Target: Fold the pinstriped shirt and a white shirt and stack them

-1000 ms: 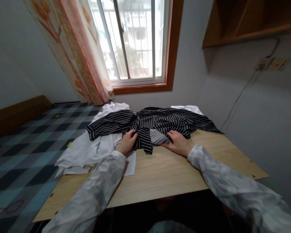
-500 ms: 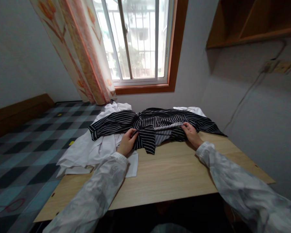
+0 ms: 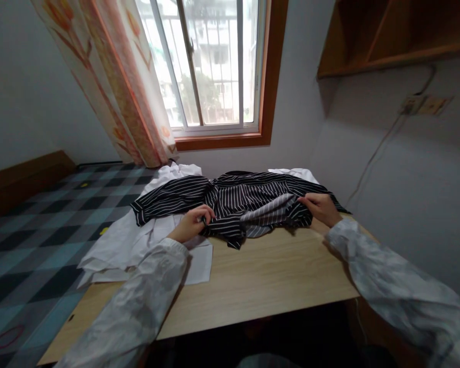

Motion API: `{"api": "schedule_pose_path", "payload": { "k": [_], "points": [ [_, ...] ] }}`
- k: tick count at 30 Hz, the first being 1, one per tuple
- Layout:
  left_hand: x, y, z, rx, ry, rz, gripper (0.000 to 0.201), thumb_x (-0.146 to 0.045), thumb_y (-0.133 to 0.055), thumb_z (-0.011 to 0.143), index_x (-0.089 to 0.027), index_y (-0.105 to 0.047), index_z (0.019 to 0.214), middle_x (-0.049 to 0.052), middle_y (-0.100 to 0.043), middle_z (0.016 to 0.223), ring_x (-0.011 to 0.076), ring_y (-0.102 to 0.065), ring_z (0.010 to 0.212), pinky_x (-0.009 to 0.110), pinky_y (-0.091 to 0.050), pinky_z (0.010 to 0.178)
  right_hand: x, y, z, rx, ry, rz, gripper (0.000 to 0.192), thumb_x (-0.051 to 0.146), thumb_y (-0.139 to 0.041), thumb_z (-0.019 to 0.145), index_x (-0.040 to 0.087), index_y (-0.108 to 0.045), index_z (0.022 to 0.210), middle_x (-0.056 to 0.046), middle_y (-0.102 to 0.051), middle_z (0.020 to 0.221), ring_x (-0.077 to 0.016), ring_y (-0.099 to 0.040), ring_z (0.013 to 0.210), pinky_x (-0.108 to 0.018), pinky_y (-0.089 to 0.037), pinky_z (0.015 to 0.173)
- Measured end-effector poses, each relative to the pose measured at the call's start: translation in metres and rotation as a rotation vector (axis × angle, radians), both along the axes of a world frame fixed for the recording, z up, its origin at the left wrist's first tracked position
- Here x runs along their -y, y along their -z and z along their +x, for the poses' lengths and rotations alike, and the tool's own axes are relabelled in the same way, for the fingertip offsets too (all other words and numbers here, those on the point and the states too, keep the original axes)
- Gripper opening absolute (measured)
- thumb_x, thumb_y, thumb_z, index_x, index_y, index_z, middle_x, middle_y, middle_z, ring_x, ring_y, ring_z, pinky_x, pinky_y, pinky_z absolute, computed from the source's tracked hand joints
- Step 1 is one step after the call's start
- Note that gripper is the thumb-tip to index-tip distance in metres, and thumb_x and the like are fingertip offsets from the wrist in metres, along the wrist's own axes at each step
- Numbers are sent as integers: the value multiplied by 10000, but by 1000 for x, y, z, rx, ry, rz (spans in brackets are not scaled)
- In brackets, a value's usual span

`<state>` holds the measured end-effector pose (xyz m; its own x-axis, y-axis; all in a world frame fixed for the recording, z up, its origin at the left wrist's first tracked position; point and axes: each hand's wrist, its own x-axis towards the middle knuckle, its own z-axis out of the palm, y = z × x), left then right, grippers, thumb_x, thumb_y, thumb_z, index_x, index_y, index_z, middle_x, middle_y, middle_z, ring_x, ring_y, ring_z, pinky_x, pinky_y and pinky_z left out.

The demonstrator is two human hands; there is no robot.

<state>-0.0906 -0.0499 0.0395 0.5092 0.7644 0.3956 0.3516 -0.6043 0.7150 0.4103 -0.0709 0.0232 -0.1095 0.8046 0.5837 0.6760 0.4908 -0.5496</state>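
Note:
A black shirt with thin white stripes [image 3: 245,197] lies crumpled across the far half of a light wooden table [image 3: 260,278]. My left hand [image 3: 191,223] pinches its hem near the middle-left. My right hand [image 3: 321,207] grips the fabric further right and stretches the hem sideways, so the paler inside of the cloth shows between the two hands. Both arms wear pale patterned sleeves.
White garments [image 3: 126,243] lie heaped on the table's left side, under the striped shirt and over the edge. A checked blue and black bed cover [image 3: 38,225] is to the left. Behind are a window [image 3: 210,66], a flowered curtain [image 3: 115,87] and a wall shelf [image 3: 391,36].
My right hand has moved to the right along the hem, from the shirt's middle to its right part, pulling the fabric out. My left hand has kept its pinch and shifted slightly left.

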Motion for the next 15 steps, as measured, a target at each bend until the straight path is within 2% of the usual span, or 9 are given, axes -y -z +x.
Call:
{"api": "schedule_pose_path", "payload": {
  "k": [2, 4, 6, 8, 9, 11, 13, 15],
  "points": [
    [5, 2, -10, -80, 104, -173, 70, -174, -561, 664, -234, -597, 654, 75, -764, 932, 240, -706, 941, 422, -569, 939, 7, 12, 9, 17, -67, -97, 821, 864, -412, 1046, 254, -529, 510, -26, -554, 535, -188, -513, 539, -354, -422, 611],
    [13, 1, -17, -101, 159, -361, 43, -203, -611, 697, -235, -622, 671, 78, -772, 878, 242, -716, 879, 413, -584, 865, 14, 25, 15, 42, -114, -173, 807, 779, -341, 1110, 253, -573, 543, -41, -607, 574, -202, -568, 568, -362, -461, 652],
    [19, -2, -20, -94, 181, -523, 48, -278, -689, 753, -235, -691, 733, 95, -786, 856, 252, -734, 829, 404, -595, 794, 15, 33, 18, 117, -117, -137, 693, 690, -404, 1128, 253, -655, 652, -65, -687, 698, -235, -639, 683, -380, -505, 727],
    [20, -10, -20, -124, 190, -612, 175, -409, -716, 835, -238, -757, 829, 103, -791, 830, 262, -746, 790, 396, -598, 749, 10, 39, 21, 192, -60, -38, 509, 620, -520, 1097, 254, -715, 802, -93, -749, 883, -277, -687, 853, -415, -543, 839],
    [19, -15, -20, -155, 179, -612, 248, -476, -694, 884, -241, -772, 871, 99, -787, 809, 262, -745, 773, 392, -596, 737, 5, 41, 24, 215, -13, 2, 425, 589, -563, 1074, 253, -729, 875, -107, -763, 975, -298, -699, 939, -440, -552, 905],
    [14, -25, -19, -211, 93, -513, 364, -574, -617, 960, -246, -764, 906, 82, -774, 784, 259, -733, 753, 384, -585, 732, -8, 45, 33, 240, 114, 57, 319, 543, -618, 1027, 246, -731, 999, -133, -761, 1125, -335, -697, 1088, -493, -545, 1021],
    [5, -37, -21, -236, -84, -294, 401, -616, -598, 972, -245, -741, 922, 74, -779, 840, 265, -728, 795, 388, -582, 778, -24, 50, 48, 264, 252, 91, 322, 520, -648, 979, 232, -719, 1102, -164, -742, 1227, -370, -671, 1192, -535, -522, 1093],
    [-7, -49, -27, -266, -331, -11, 397, -618, -626, 951, -235, -732, 968, 97, -793, 998, 299, -735, 940, 417, -579, 897, -41, 55, 67, 273, 380, 73, 388, 511, -661, 940, 212, -705, 1183, -195, -734, 1261, -392, -656, 1218, -552, -514, 1109]
  ]
}}
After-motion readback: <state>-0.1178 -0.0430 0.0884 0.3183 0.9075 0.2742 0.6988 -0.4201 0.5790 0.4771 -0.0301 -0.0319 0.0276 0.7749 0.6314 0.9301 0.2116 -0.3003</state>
